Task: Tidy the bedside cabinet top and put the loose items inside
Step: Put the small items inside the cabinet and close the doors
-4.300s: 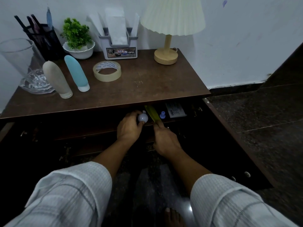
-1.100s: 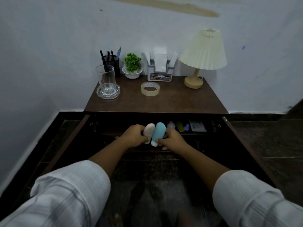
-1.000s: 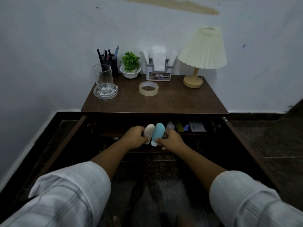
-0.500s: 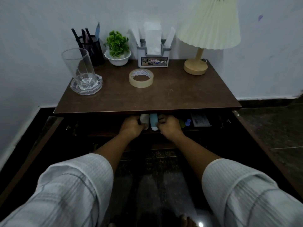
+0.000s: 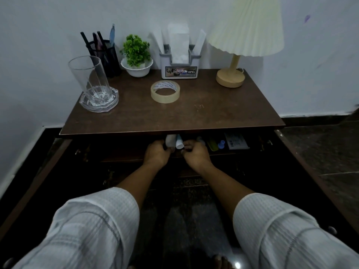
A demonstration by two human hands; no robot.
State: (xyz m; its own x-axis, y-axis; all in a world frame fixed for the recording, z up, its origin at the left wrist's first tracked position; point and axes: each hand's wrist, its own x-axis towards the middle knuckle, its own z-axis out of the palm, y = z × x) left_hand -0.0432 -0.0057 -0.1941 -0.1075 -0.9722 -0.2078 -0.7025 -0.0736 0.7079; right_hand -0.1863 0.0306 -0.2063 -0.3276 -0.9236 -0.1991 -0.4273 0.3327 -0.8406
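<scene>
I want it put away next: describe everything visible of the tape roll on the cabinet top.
The tape roll is a pale beige, glossy ring with small print on its inner core. It lies flat, hole up, on the brown cabinet top, in front of the grey tissue holder and apart from it. Only the top touches it.

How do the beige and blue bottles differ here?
The beige bottle is gripped by the left hand, the blue bottle by the right hand. The blue bottle shows a white cap at its near end; the beige bottle shows no distinct cap. Both sit side by side, partly hidden under the cabinet top.
</scene>
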